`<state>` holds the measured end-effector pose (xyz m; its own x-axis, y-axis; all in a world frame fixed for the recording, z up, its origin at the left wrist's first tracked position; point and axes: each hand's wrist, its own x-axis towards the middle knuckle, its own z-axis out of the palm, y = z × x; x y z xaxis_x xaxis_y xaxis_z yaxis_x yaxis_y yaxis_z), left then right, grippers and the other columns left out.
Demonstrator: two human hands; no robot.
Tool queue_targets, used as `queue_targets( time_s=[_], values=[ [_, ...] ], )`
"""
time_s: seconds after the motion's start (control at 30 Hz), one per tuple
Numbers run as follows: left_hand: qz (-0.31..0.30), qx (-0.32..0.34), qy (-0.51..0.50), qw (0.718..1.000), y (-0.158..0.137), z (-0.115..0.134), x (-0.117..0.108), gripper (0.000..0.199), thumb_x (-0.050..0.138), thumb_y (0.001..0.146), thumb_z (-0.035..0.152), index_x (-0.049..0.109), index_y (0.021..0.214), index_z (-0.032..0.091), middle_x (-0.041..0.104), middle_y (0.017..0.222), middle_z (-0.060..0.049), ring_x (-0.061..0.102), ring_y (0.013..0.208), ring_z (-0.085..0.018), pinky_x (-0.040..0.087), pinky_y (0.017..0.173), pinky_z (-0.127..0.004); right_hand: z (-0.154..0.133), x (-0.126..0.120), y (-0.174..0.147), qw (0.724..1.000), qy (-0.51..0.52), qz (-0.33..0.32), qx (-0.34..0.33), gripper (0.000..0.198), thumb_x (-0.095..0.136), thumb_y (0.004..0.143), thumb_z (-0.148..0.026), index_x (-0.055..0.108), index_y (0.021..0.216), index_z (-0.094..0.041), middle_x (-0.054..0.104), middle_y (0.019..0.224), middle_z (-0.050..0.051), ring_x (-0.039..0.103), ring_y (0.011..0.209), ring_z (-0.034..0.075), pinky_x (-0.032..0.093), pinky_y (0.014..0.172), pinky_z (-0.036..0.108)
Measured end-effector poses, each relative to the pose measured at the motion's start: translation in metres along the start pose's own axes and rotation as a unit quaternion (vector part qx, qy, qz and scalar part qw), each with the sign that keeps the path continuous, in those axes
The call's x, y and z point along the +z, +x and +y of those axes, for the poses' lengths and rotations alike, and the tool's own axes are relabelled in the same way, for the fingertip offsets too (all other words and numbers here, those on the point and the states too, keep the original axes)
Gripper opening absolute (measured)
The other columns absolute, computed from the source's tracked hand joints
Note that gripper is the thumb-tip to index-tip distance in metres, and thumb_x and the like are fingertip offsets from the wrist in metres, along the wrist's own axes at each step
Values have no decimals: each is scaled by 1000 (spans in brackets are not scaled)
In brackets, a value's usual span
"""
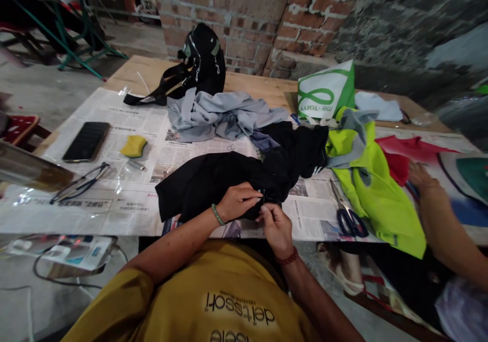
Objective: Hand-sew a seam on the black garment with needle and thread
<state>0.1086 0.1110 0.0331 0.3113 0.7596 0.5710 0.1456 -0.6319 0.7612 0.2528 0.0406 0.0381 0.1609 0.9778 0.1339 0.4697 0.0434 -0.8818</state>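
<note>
A black garment (213,177) lies bunched on the newspaper-covered table right in front of me. My left hand (239,202), with a green beaded bracelet on its wrist, rests on the cloth, thumb and fingers pinched on its edge. Just beside it, my right hand (277,226) is closed in a pinch at the garment's near edge, a red bracelet round that wrist. Between the two sets of fingertips shows a small pale glint, too tiny to name. What the right fingertips hold is hidden.
Scissors (348,215) and a neon yellow garment (375,179) lie rightward, near another person's arm (442,215). Grey cloth (224,113), a black backpack (206,60) and a green-white bag (324,92) stand behind. Leftward are a phone (87,142), sponge (133,146), glasses (82,183) and bottle (34,166).
</note>
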Motion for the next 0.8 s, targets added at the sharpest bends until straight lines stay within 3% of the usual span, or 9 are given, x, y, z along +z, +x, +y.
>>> queue_targets(
  time_s=[0.23,0.4,0.5,0.63,0.7,0.8],
  values=[
    [-33,16,-23,999,-2,-2,1,17,57,82,16,72,89,16,67,75,-6,62,68,-10,51,62,-19,-4,4,11,999,27,22,9,25,49,86,-38,57,73,-18,62,59,-1,56,54,12,45,55,23],
    [-18,5,-18,1000,0,-1,-1,17,56,83,17,72,88,16,68,75,-5,62,68,-11,51,63,-20,-5,-15,8,1000,21,-1,-2,27,48,88,-38,65,84,-18,66,69,3,60,60,15,48,56,26],
    [-20,7,-18,1000,0,0,-1,16,56,82,16,72,87,15,67,75,-5,62,68,-10,51,63,-20,-7,-36,9,996,-19,75,-49,23,48,88,-33,65,87,-18,66,76,4,62,68,15,50,66,29],
    [-16,18,-13,1000,-1,-1,1,17,56,83,16,72,86,16,66,74,-5,61,67,-10,51,64,-20,-16,-56,23,962,-90,207,-153,19,53,85,-27,63,97,-17,64,94,8,60,90,20,48,80,35],
    [-13,21,-4,1000,-2,-1,2,17,55,83,17,72,87,17,66,74,-4,61,67,-10,51,65,-21,-22,-57,34,950,-119,206,-201,18,53,85,-26,64,97,-18,63,97,9,58,95,21,47,83,38],
    [-11,24,12,1000,-2,0,1,18,54,84,17,72,88,18,66,75,-4,61,67,-10,51,66,-22,-26,-49,46,944,-164,150,-245,16,51,87,-25,66,87,-20,62,95,8,56,98,21,43,92,42]
  ],
)
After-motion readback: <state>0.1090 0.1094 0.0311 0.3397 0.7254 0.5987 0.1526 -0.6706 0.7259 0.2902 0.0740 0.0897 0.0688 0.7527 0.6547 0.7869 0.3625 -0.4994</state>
